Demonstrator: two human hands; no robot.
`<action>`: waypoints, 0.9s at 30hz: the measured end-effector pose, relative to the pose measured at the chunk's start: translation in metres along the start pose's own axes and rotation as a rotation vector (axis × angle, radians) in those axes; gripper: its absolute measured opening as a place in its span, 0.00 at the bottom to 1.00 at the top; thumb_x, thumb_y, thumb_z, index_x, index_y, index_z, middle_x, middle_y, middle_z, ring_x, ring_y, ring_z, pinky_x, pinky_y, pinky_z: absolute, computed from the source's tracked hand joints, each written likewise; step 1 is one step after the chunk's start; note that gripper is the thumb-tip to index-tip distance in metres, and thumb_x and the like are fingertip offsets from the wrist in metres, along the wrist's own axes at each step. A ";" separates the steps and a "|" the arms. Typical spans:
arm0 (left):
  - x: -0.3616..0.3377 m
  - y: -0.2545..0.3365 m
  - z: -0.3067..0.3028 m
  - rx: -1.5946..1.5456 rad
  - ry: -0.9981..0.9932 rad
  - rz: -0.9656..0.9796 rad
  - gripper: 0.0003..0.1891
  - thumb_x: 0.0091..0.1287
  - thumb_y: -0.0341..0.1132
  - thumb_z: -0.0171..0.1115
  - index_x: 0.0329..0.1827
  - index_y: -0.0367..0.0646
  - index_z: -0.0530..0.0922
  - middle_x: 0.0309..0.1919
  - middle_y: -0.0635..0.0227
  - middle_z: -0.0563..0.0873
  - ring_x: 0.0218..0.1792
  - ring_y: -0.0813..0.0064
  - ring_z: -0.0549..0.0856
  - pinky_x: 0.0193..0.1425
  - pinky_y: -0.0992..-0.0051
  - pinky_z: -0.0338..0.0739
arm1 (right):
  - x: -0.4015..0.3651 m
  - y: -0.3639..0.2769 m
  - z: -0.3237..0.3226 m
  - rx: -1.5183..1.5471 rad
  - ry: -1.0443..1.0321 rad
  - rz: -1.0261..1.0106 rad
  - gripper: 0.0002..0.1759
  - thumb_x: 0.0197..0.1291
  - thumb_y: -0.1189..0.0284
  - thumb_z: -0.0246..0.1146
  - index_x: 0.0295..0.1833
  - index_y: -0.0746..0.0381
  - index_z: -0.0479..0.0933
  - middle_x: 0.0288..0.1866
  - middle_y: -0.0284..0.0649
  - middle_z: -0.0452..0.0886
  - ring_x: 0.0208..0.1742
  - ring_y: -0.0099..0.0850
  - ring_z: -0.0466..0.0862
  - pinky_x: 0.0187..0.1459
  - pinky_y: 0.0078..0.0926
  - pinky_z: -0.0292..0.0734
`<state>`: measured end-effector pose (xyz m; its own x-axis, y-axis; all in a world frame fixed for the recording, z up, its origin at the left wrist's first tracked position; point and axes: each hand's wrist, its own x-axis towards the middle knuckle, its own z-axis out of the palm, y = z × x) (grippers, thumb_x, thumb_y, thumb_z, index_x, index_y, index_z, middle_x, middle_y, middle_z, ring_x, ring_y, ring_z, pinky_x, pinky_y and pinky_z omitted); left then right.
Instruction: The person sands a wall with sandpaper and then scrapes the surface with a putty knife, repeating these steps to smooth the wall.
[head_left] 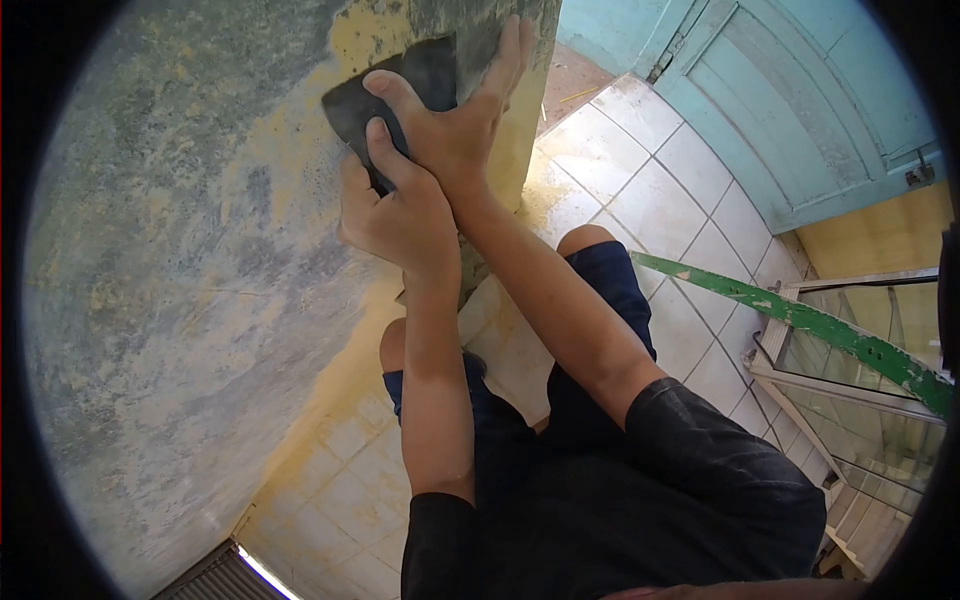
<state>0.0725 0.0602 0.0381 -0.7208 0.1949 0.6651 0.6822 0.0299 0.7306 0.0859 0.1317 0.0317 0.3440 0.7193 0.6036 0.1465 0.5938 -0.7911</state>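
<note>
A dark grey sheet of sandpaper [430,72] lies against the wall [200,230], near its vertical edge. My left hand [400,215] grips the sheet's lower left part, thumb on top and fingers curled beneath. My right hand [460,135] is just above and to the right, its wrist crossing close against my left hand. Its thumb rests over the sheet while the other fingers stretch out flat toward the wall's edge. The wall surface is mottled grey with worn yellow patches around the sheet. How far the sheet extends under both hands is hidden.
Yellowish dust lies on the white floor tiles [610,150] and along the wall's foot. A pale blue door [790,110] stands at the upper right. Below it are a peeling green strip [800,310] and a glass-paned frame [850,400]. My bent knees are beneath my arms.
</note>
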 end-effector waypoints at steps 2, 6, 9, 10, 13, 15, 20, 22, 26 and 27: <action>-0.004 -0.001 0.001 -0.030 -0.021 -0.025 0.17 0.78 0.41 0.70 0.34 0.35 0.88 0.25 0.55 0.90 0.23 0.67 0.88 0.31 0.66 0.80 | -0.006 0.010 0.005 -0.032 0.027 -0.080 0.73 0.45 0.54 0.89 0.88 0.62 0.49 0.90 0.59 0.48 0.89 0.59 0.52 0.84 0.56 0.52; -0.027 -0.021 -0.010 -0.048 -0.021 -0.086 0.17 0.78 0.41 0.70 0.35 0.35 0.88 0.25 0.55 0.90 0.23 0.67 0.88 0.31 0.66 0.79 | -0.040 0.018 -0.013 -0.101 -0.101 0.032 0.73 0.45 0.55 0.89 0.89 0.61 0.49 0.90 0.60 0.49 0.89 0.59 0.52 0.84 0.57 0.53; -0.020 -0.022 -0.004 -0.023 -0.009 -0.069 0.17 0.78 0.41 0.69 0.35 0.35 0.88 0.25 0.55 0.90 0.23 0.69 0.88 0.31 0.66 0.80 | -0.034 0.018 -0.007 -0.087 -0.055 -0.027 0.73 0.46 0.55 0.89 0.89 0.61 0.49 0.90 0.60 0.49 0.89 0.59 0.52 0.84 0.57 0.53; -0.015 -0.017 -0.001 -0.032 0.035 -0.028 0.17 0.78 0.40 0.69 0.35 0.35 0.88 0.26 0.55 0.91 0.24 0.69 0.88 0.31 0.67 0.80 | -0.025 0.013 -0.003 -0.086 -0.055 -0.026 0.73 0.46 0.55 0.89 0.89 0.61 0.49 0.90 0.60 0.49 0.89 0.59 0.52 0.84 0.57 0.53; 0.004 0.003 0.001 -0.023 0.019 -0.037 0.17 0.78 0.40 0.69 0.35 0.35 0.89 0.27 0.55 0.91 0.24 0.70 0.88 0.32 0.67 0.81 | -0.003 0.000 0.003 -0.016 0.044 -0.119 0.73 0.46 0.55 0.89 0.89 0.60 0.49 0.90 0.59 0.49 0.89 0.59 0.52 0.84 0.57 0.52; 0.004 0.000 -0.002 -0.032 0.009 -0.031 0.16 0.78 0.39 0.69 0.35 0.35 0.89 0.27 0.56 0.92 0.24 0.70 0.88 0.32 0.68 0.81 | 0.003 -0.008 0.001 -0.012 -0.015 -0.027 0.73 0.45 0.55 0.89 0.89 0.60 0.48 0.90 0.59 0.49 0.89 0.58 0.52 0.85 0.57 0.52; -0.019 -0.020 -0.008 -0.026 0.016 -0.029 0.15 0.78 0.38 0.70 0.35 0.35 0.89 0.27 0.58 0.92 0.24 0.72 0.88 0.32 0.69 0.81 | -0.035 0.017 -0.002 -0.048 -0.027 -0.079 0.73 0.46 0.53 0.89 0.89 0.62 0.48 0.90 0.59 0.48 0.89 0.57 0.52 0.85 0.57 0.51; -0.023 -0.022 -0.015 -0.064 -0.033 -0.112 0.15 0.77 0.38 0.71 0.35 0.35 0.89 0.27 0.57 0.92 0.24 0.71 0.89 0.31 0.69 0.81 | -0.042 0.016 -0.007 -0.063 -0.087 0.039 0.73 0.46 0.53 0.88 0.88 0.62 0.48 0.90 0.59 0.48 0.89 0.57 0.52 0.85 0.57 0.51; 0.002 -0.010 -0.001 -0.045 0.025 -0.015 0.14 0.76 0.38 0.72 0.35 0.35 0.89 0.26 0.57 0.92 0.24 0.70 0.89 0.31 0.69 0.81 | -0.006 -0.003 0.003 -0.012 -0.017 -0.049 0.72 0.48 0.55 0.88 0.88 0.63 0.48 0.90 0.60 0.47 0.89 0.58 0.52 0.85 0.55 0.51; 0.014 0.003 0.001 -0.031 0.038 0.039 0.14 0.76 0.38 0.72 0.36 0.35 0.89 0.27 0.56 0.92 0.24 0.70 0.89 0.31 0.69 0.81 | 0.005 -0.011 0.005 0.004 -0.011 -0.038 0.72 0.48 0.55 0.87 0.89 0.63 0.47 0.90 0.60 0.47 0.89 0.59 0.52 0.85 0.55 0.51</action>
<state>0.0640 0.0638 0.0495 -0.6983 0.1579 0.6982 0.7062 -0.0077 0.7080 0.0816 0.1303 0.0440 0.3277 0.7004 0.6341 0.1554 0.6221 -0.7674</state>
